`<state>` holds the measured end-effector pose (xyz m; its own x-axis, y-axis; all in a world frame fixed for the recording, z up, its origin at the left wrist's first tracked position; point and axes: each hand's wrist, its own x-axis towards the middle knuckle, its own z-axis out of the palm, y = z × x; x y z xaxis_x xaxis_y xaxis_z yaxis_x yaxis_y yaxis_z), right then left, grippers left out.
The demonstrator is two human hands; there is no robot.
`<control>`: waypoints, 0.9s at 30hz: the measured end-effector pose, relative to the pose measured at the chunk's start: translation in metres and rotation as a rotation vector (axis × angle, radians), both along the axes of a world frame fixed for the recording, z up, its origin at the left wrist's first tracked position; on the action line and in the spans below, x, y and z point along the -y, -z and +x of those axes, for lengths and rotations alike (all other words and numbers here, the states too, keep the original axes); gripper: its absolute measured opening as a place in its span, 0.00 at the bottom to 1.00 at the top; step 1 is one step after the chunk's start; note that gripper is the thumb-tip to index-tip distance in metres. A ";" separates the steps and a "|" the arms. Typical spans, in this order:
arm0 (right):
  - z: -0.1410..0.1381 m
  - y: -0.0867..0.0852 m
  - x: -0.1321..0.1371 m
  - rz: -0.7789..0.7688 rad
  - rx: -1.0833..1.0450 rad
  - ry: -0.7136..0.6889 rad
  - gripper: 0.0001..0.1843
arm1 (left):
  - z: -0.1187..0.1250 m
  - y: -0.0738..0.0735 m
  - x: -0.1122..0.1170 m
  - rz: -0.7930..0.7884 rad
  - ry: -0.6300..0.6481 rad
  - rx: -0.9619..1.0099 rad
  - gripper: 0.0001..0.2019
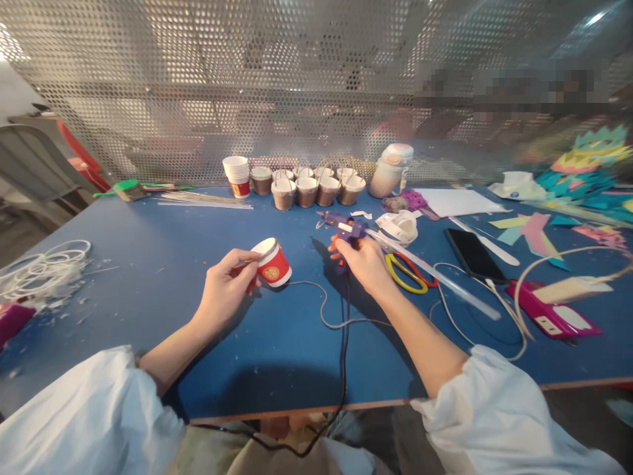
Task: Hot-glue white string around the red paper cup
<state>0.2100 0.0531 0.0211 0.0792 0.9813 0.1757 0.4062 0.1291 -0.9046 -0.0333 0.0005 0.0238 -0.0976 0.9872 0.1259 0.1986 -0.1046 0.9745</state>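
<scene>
My left hand (230, 277) is closed in a pinch at the near-left side of a red and white paper cup (275, 269). The cup is tilted, with a brownish strip along its rim. A thin grey cord (324, 310) trails from near its base across the table to the right. In my right hand (363, 260) is a purple hot glue gun (341, 224), its nozzle pointing left beyond the cup. A long clear glue stick (445, 284) sticks out of its back. Yellow and red scissors (408, 272) lie beside my right wrist.
Several wrapped cups (306, 191) and a stack of paper cups (237, 175) stand along the back by a jar (392, 170). A phone (475, 254), a pink power strip (554, 310) and paper scraps lie right. Coiled white cord (44, 267) lies left. A black cable (343, 356) crosses the front edge.
</scene>
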 end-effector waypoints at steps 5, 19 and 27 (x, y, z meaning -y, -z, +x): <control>-0.010 -0.010 0.026 0.014 -0.244 -0.164 0.10 | 0.000 0.001 -0.004 -0.061 0.015 0.140 0.12; -0.034 0.000 0.068 0.399 0.279 -0.342 0.02 | 0.007 -0.002 0.000 -0.115 0.060 0.223 0.12; -0.034 0.002 0.071 0.428 0.334 -0.375 0.01 | 0.008 -0.002 0.001 -0.107 0.052 0.229 0.12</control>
